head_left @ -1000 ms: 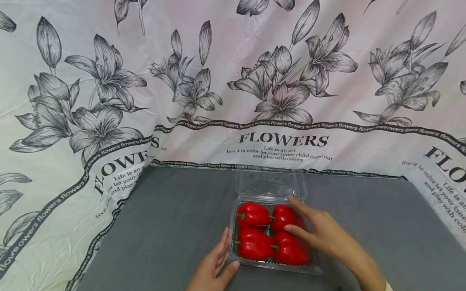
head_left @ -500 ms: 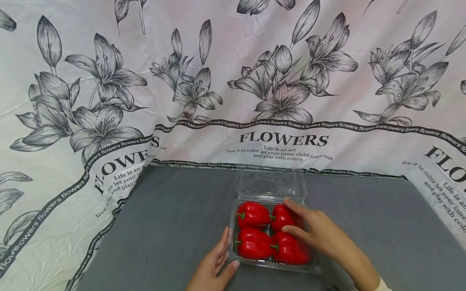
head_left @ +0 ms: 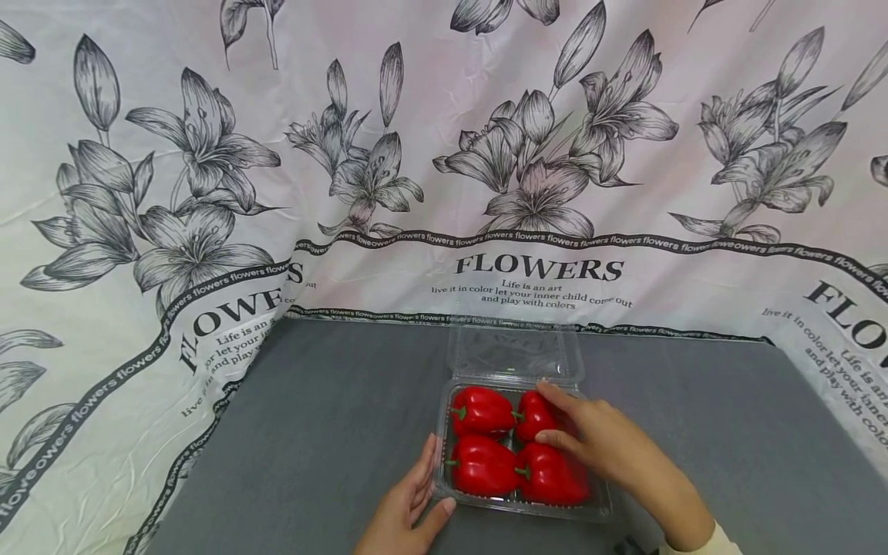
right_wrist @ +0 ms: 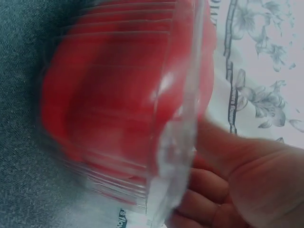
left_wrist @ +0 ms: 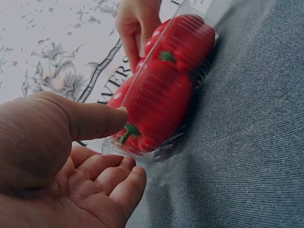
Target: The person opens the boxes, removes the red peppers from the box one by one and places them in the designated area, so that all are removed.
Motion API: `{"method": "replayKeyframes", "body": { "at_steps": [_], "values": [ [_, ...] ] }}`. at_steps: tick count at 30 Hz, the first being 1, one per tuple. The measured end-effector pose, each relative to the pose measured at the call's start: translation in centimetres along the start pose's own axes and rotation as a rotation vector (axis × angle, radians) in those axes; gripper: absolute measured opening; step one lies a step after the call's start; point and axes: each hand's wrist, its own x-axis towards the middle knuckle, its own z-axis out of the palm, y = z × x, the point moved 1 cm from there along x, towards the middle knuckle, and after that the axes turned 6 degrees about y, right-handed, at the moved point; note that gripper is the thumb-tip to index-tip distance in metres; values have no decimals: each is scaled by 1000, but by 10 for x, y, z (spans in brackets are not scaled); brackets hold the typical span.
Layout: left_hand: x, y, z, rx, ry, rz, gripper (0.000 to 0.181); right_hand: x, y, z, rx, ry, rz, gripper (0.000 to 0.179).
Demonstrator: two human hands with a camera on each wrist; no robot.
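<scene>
A clear plastic clamshell box (head_left: pixel 530 509) sits on the grey table, holding several red bell peppers with green stems in two rows. My right hand (head_left: pixel 610 443) reaches over the box's right side and grips the back-right bell pepper (head_left: pixel 533 416), thumb at its front and fingers at its back. Part of that pepper is hidden by the hand. At the box's left side rests my left hand (head_left: pixel 405 512), its fingers extended along the wall and its thumb (left_wrist: pixel 102 121) by the near corner. The right wrist view is blurred, with a pepper (right_wrist: pixel 114 95) showing through the ribbed wall.
The box's transparent lid (head_left: pixel 515 354) stands raised at the back. Grey cloth (head_left: pixel 333 416) covers the table around the box. A white curtain (head_left: pixel 416 277) with printed flowers and lettering hangs along the back and sides.
My right hand has shifted slightly left and closed in on the back-right bell pepper, covering more of it. The left hand and the box have stayed nearly still.
</scene>
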Motion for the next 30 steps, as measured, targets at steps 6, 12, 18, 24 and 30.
{"method": "replayKeyframes", "body": {
  "at_steps": [6, 12, 18, 24, 30],
  "values": [
    [0, -1, -1, -1, -12, -25, 90, -1, -1, -1, -19, 1, -51, 75],
    [1, -2, -1, -1, -16, -22, 91, 0, -1, -4, 26, -69, -64, 75],
    [2, -2, -1, 4, -15, -14, 91, 3, 0, -7, -4, -77, -94, 72],
    [0, 1, -1, 22, -18, 3, 89, 5, 4, -7, -61, -19, -122, 67],
    [0, 1, 0, 24, -14, 1, 89, 5, 9, -9, -53, 4, -152, 65]
  ]
}}
